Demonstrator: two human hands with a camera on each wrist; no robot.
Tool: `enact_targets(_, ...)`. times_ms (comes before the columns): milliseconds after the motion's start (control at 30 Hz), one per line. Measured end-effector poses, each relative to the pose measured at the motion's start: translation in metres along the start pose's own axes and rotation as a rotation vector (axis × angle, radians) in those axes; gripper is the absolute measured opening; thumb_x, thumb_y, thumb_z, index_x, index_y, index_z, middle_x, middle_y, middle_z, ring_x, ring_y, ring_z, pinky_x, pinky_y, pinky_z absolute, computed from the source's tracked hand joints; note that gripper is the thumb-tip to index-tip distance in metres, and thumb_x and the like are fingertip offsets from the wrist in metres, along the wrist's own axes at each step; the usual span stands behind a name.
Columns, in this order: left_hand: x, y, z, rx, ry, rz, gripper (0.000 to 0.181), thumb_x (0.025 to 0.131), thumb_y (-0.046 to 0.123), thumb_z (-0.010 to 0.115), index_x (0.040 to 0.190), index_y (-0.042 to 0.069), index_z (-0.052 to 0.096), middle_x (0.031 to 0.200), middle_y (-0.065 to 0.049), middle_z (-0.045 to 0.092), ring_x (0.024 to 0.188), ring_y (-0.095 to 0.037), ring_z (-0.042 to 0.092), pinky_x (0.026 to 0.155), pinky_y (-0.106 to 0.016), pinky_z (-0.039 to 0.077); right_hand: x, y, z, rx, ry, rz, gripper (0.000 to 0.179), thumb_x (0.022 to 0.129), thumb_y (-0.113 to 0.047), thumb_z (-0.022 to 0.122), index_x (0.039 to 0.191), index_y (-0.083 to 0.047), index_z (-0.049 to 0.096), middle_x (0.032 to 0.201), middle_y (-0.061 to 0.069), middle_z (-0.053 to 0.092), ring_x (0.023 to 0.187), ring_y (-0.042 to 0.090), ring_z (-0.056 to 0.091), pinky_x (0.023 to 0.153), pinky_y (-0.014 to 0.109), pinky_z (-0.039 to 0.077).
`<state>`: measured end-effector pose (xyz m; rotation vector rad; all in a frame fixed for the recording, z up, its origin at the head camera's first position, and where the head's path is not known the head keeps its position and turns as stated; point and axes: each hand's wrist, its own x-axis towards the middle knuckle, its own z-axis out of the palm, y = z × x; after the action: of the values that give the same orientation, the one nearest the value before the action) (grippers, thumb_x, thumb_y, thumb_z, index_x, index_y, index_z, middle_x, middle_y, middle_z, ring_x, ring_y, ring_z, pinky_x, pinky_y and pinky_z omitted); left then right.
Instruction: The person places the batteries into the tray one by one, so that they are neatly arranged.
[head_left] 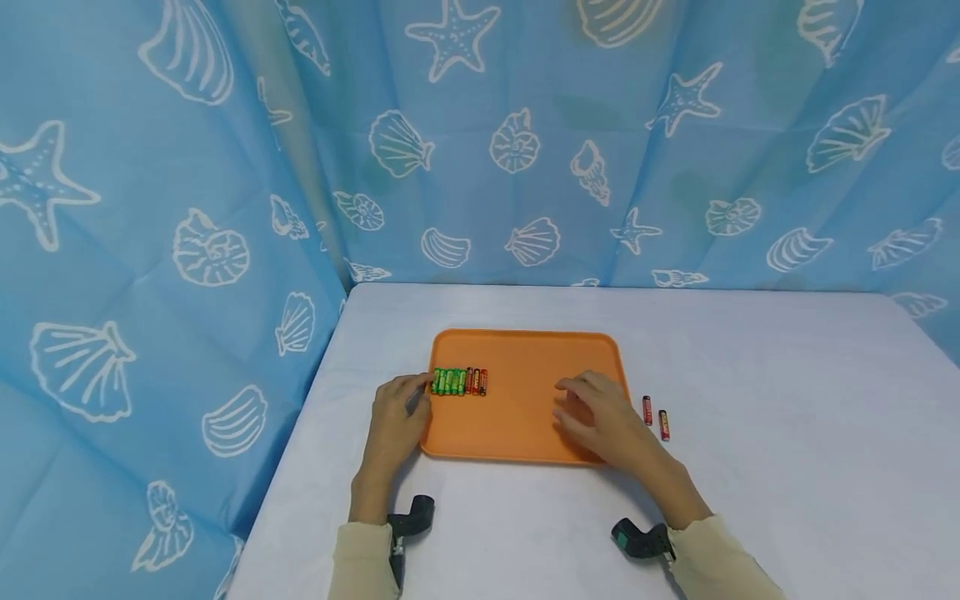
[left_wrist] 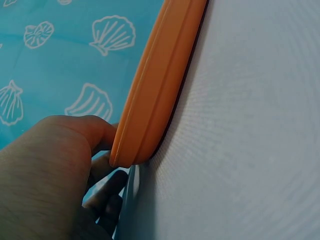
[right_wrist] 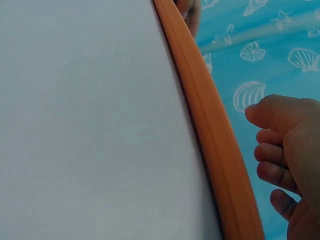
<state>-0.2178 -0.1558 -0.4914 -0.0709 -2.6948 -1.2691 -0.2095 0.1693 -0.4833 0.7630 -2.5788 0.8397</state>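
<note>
An orange tray [head_left: 525, 433] lies on the white table. Near its left side, several green batteries [head_left: 448, 382] and three red batteries [head_left: 476, 382] stand side by side in one row. My left hand [head_left: 397, 421] is at the tray's left edge, its index fingertip at the leftmost green battery; whether it touches is too small to tell. In the left wrist view its thumb is beside the tray's corner. Over the tray's right part hovers my right hand [head_left: 603, 417], fingers loosely bent and apart, with nothing between them.
Two more red batteries, a nearer one [head_left: 663, 425] and a farther one [head_left: 647, 410], lie on the table [head_left: 787, 433] right of the tray. A blue curtain [head_left: 480, 192] with white shell prints hangs behind and along the left side.
</note>
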Motion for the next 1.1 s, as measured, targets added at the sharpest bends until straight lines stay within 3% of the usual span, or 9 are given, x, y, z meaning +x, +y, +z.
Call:
enact_targets(167,-0.001,0.0,-0.001,0.002,-0.007,-0.009,0.034,0.099,0.014,0.058,0.132,0.018,0.066,0.133,-0.007,0.058,0.136,-0.03,0.039,0.113,-0.053,0.033,-0.017,0.015,-0.007,0.0,0.108,-0.051,0.038,0.081,-0.013,0.083,0.115,-0.003,0.068,0.097,0.004,0.06,0.09,0.018,0.052,0.079,0.041,0.042)
enact_targets(433,-0.002,-0.002,0.001,0.003,0.005,0.013,0.034,0.098,0.013,0.058,0.131,0.016,0.067,0.131,-0.009,0.059,0.134,-0.032,0.04,0.112,-0.054,0.034,-0.041,0.029,-0.027,-0.041,0.182,0.009,0.039,0.077,-0.008,0.084,0.112,0.0,0.068,0.091,0.005,0.058,0.086,0.019,0.05,0.074,0.035,0.036)
enact_targets(533,-0.002,-0.001,0.001,0.0,0.007,0.022,0.033,0.099,0.012,0.059,0.131,0.015,0.067,0.131,-0.009,0.059,0.134,-0.033,0.04,0.112,-0.054,0.034,-0.051,0.035,-0.036,-0.052,0.177,0.06,0.041,0.077,-0.009,0.084,0.113,0.001,0.068,0.09,0.005,0.057,0.083,0.019,0.048,0.073,0.033,0.034)
enact_targets(800,-0.003,-0.001,0.0,-0.018,0.011,0.021,0.033,0.099,0.012,0.058,0.13,0.014,0.067,0.129,-0.009,0.059,0.134,-0.034,0.039,0.113,-0.055,0.031,-0.069,0.048,-0.054,-0.098,0.111,0.175,0.051,0.077,-0.015,0.085,0.121,-0.003,0.063,0.099,0.006,0.059,0.096,0.024,0.05,0.079,0.043,0.037)
enact_targets(933,-0.003,0.0,0.0,-0.02,0.011,0.027,0.033,0.099,0.012,0.058,0.13,0.013,0.067,0.13,-0.009,0.059,0.134,-0.034,0.039,0.113,-0.054,0.03,-0.078,0.054,-0.062,-0.089,0.107,0.217,0.052,0.075,-0.014,0.086,0.121,-0.003,0.064,0.098,0.007,0.058,0.095,0.024,0.049,0.081,0.045,0.038)
enact_targets(1100,-0.003,0.002,0.0,-0.023,0.004,0.028,0.033,0.099,0.013,0.058,0.13,0.013,0.067,0.13,-0.009,0.059,0.134,-0.033,0.039,0.114,-0.053,0.03,-0.089,0.059,-0.07,-0.068,0.05,0.317,0.055,0.078,-0.019,0.085,0.126,-0.005,0.062,0.108,0.009,0.057,0.106,0.031,0.047,0.088,0.054,0.041)
